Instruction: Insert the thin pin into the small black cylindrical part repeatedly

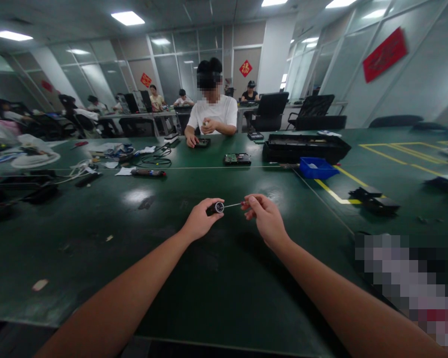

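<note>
Your left hand has its fingers closed around a small dark cylindrical part with a pale ringed end, above the near middle of the dark green table. To its right, your right hand pinches a thin metal-shafted tool with a reddish handle, its tip at the ringed end. The blue plastic bin sits far right of your 2 hands.

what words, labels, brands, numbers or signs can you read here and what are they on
"福": on the red diamond sign at the back
Too blurred to read: the other red diamond sign and the big red hanging at right
Too small to tell: any marking on the circuit board or the dark cylinder in the left hand
</note>
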Action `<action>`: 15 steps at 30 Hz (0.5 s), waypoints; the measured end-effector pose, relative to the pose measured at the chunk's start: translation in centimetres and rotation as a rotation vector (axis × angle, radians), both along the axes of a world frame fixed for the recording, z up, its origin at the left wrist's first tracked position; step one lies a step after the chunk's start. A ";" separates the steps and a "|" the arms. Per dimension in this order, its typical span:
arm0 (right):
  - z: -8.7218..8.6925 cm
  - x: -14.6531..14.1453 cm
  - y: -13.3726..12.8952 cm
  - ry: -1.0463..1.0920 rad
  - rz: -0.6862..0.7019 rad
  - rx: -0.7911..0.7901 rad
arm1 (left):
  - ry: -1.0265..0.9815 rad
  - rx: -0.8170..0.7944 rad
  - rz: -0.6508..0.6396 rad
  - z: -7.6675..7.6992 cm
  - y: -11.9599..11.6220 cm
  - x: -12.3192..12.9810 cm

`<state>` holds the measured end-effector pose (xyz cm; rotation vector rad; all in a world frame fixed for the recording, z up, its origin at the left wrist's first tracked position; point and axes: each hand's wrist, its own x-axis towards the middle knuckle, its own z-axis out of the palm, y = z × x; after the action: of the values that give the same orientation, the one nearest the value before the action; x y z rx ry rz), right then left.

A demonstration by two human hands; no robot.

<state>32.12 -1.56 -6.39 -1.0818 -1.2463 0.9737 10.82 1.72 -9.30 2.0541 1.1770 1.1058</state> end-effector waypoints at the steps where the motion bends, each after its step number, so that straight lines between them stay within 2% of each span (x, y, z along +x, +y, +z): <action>1: -0.1 0.0 0.1 0.005 0.002 0.004 | 0.004 0.003 -0.002 0.0 0.0 0.0; 8: -0.8 0.0 0.7 -0.008 -0.049 0.026 | 0.017 0.009 -0.026 0.0 -0.1 0.1; 12: -0.2 0.0 0.3 -0.097 -0.060 0.046 | 0.023 0.011 -0.023 0.1 -0.1 0.1; 15: 0.6 0.1 -0.3 -0.256 -0.077 0.048 | 0.014 0.012 -0.018 0.1 -0.1 0.1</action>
<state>32.20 -1.90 -5.75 -1.2358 -1.4160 0.7590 10.89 1.60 -9.16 2.0813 1.1595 1.0944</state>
